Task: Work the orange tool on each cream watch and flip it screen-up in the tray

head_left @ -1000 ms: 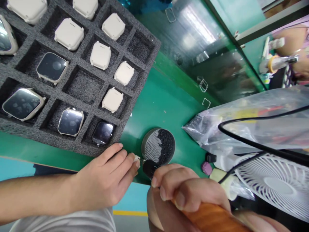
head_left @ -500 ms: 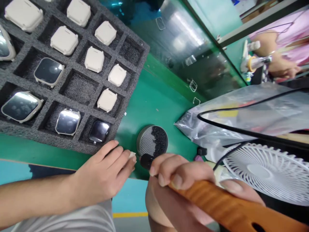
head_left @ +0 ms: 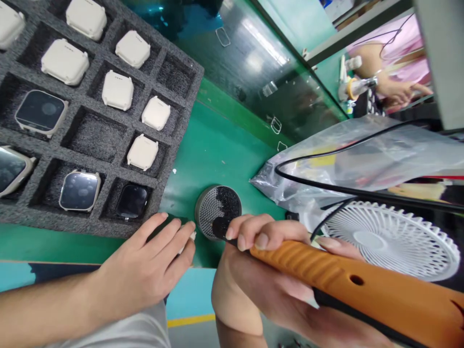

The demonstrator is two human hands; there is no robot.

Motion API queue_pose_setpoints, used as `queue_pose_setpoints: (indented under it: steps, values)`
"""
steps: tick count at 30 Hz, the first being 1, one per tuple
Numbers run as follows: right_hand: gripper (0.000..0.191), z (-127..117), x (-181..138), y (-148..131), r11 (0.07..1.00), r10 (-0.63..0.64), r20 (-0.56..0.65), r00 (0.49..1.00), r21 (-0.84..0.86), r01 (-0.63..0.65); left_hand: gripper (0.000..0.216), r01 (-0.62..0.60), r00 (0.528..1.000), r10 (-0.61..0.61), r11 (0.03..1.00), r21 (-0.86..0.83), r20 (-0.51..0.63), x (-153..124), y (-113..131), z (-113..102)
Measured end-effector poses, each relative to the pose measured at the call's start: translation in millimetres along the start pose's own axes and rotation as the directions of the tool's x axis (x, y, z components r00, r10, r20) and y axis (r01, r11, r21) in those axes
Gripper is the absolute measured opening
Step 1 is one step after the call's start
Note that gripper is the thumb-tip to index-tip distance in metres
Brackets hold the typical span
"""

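My left hand (head_left: 141,263) pinches a small white part (head_left: 191,237) in its fingertips, mostly hidden by them, next to the corner of a dark grey foam tray (head_left: 183,108). My right hand (head_left: 261,270) grips an orange-handled brush (head_left: 326,266), whose black tip (head_left: 219,227) rests against a round metal tin (head_left: 216,211) holding a mesh and black bristle pad. The tray's square cells hold cream watch cases (head_left: 117,90), and some show glass faces (head_left: 79,191). The darkest watch (head_left: 131,201) sits closest to my left hand.
A crumpled plastic bag (head_left: 344,166) and a black cable (head_left: 344,186) lie right of the tin, beside a white fan (head_left: 387,239). The green bench (head_left: 221,159) meets a dark glass panel (head_left: 261,72). Beyond it, a co-worker's hand (head_left: 397,92) is near a tool (head_left: 357,87).
The view has shifted, moving the tray and tin left. The orange handle has swung into fuller view, its black tip now on the tin's pad. The white part sits deeper in my left fingers.
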State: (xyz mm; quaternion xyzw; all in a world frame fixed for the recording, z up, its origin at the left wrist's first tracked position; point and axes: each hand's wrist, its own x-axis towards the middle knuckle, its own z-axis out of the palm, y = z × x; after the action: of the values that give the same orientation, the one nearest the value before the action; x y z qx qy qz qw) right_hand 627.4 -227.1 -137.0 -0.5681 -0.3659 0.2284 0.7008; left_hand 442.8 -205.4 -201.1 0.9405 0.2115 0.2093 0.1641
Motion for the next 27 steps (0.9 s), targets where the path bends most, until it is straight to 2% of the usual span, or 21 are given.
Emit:
queue_pose_setpoints:
  steps: [4, 10, 15, 20, 21, 24, 27]
  values:
    - [0.044, 2, 0, 1, 1.0, 0.004, -0.005, 1.0, 0.005, -0.004, 0.04, -0.018, 1.0, 0.018, 0.999, -0.031, 0.0, 0, 0, -1]
    - [0.044, 3, -3, 3, 1.0, -0.004, 0.006, 1.0, 0.014, 0.004, 0.034, 0.013, 1.0, -0.014, 1.0, -0.006, -0.017, -1, 1, 1]
    - [0.038, -1, 0, -2, 0.999, -0.015, 0.017, 1.0, 0.036, 0.014, 0.039, 0.006, 1.0, -0.006, 0.999, -0.04, -0.002, 0, 0, 0]
    - [0.032, -19, 0, -12, 0.997, -0.066, 0.189, 0.98, -0.024, 0.072, 0.036, 0.011, 0.999, -0.013, 0.999, -0.052, -0.048, -1, -1, 2]
    - [0.031, -22, -3, -12, 0.997, -0.074, 0.184, 0.98, -0.005, 0.077, 0.035, 0.016, 0.999, -0.018, 0.999, -0.049, -0.048, -1, -1, 2]
    - [0.032, -25, -14, -10, 0.998, -0.021, 0.076, 0.997, 0.063, 0.017, 0.034, 0.028, 0.999, -0.03, 0.999, -0.042, -0.042, -1, 0, 3]
    - [0.043, -27, -18, -9, 0.989, 0.141, 0.167, 0.976, 0.012, -0.145, 0.032, 0.033, 0.998, -0.035, 0.998, -0.046, -0.047, 0, 1, 2]
